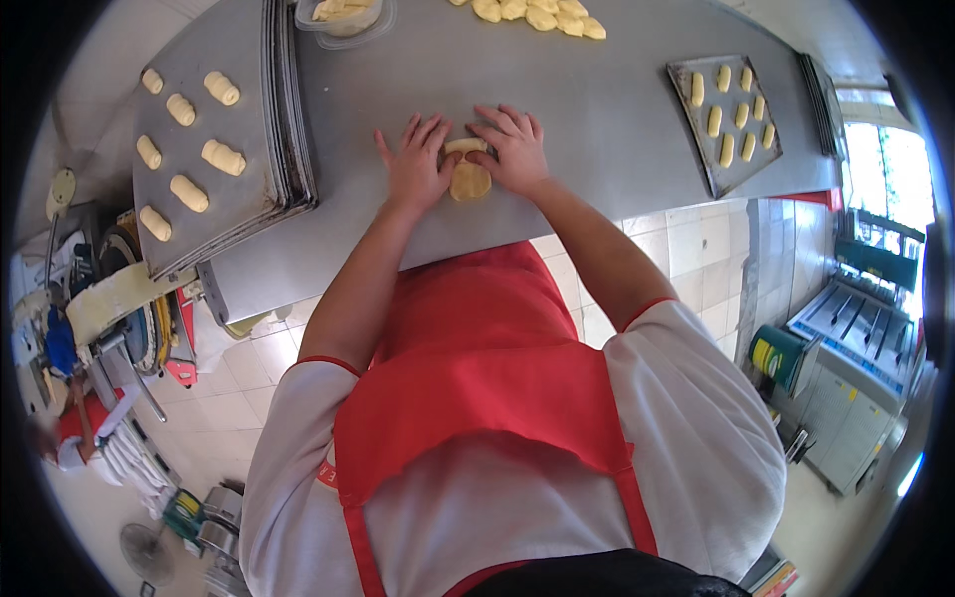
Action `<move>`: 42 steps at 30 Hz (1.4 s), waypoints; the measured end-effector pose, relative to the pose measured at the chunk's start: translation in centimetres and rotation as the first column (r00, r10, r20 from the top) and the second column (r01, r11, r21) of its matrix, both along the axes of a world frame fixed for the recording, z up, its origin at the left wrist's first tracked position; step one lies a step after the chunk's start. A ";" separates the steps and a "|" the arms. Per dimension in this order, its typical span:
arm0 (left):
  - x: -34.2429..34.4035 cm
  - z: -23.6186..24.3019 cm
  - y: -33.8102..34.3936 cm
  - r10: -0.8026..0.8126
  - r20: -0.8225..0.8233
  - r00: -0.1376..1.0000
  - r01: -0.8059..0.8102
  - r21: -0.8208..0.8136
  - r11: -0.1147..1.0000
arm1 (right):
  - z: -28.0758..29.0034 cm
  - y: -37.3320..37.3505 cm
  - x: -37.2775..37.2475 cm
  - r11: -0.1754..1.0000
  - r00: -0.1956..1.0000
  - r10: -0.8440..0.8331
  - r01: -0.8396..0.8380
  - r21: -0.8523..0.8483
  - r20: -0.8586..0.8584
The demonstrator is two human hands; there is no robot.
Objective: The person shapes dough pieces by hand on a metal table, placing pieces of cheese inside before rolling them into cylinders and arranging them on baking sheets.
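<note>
On the grey metal tabletop in front of me lies a flattened piece of dough [471,184], its far end rolled over into a pale cylinder. My left hand [416,167] rests at its left side, fingers stretched forward and spread, with the thumb against the dough. From the right, my right hand [516,151] lies in the same way, its thumb touching the dough near the rolled part. Neither hand is closed around it. The thumbs and fingers partly cover the ends of the roll.
Stacked trays [261,164] on the left bear several dough rolls [189,193]. Another tray [731,184] with rolls sits at the right. Dough pieces [542,15] and a plastic tub [343,25] lie at the far side. The table's metal surface [607,109] surrounds my hands.
</note>
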State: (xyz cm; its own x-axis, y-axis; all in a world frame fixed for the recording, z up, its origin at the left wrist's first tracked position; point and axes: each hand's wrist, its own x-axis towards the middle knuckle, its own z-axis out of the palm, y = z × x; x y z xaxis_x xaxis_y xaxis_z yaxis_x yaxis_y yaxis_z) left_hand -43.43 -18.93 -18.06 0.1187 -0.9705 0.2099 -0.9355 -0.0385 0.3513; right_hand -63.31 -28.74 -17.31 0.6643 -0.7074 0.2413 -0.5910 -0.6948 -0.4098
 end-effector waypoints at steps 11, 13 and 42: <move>0.1 0.4 0.8 -0.104 -0.058 0.993 0.110 0.104 0.989 | -0.3 0.6 -1.6 0.986 0.986 0.096 -0.075 0.151 -0.137; 0.3 2.7 1.8 -0.264 -0.017 0.964 0.256 0.323 0.911 | 1.0 1.4 -3.0 0.948 0.953 0.178 -0.099 0.303 -0.247; 0.4 2.1 2.6 -0.276 -0.014 0.961 0.262 0.361 0.895 | 0.0 2.8 -3.9 0.970 0.956 0.205 -0.170 0.173 -0.210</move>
State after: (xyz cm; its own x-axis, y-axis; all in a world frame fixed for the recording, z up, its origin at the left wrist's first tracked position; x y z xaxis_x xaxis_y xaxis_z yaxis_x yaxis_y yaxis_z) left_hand -43.03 -16.32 -15.98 -0.1585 -0.9749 -0.1563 -0.9398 0.1004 0.3268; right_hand -67.18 -25.95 -17.35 0.8131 -0.5814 -0.0298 -0.5448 -0.7419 -0.3908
